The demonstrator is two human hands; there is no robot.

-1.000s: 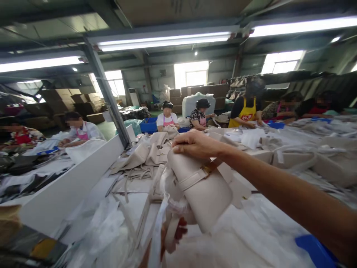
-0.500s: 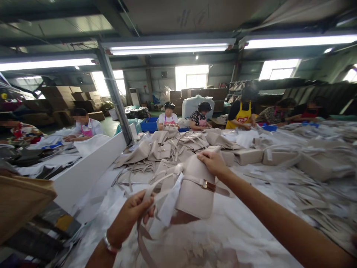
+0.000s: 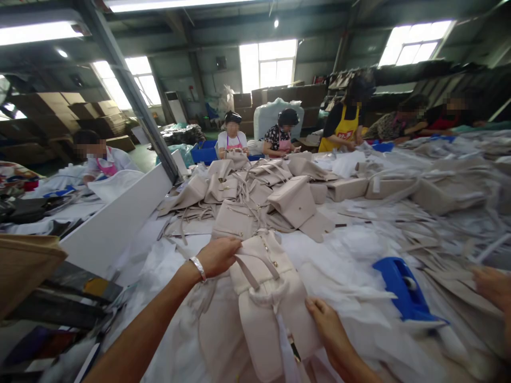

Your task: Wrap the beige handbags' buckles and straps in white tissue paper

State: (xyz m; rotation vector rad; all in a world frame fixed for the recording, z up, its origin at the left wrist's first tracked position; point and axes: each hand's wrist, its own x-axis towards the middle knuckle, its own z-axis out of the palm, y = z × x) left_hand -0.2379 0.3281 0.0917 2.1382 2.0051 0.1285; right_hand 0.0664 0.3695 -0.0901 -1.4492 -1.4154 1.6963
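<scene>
From my head, I see my left hand pinching the beige bag by its upper left edge, my right hand grasping its lower right. It's before me, over white wrapping. Half a second ago a buckle faced me; now a zip does, so I've apparently turned it.

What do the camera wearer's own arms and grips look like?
No sleeve or glove shows on either forearm. The left grip has a shiny, silvery bracelet around its wrist; the right grip is plain, with none visible.
</scene>
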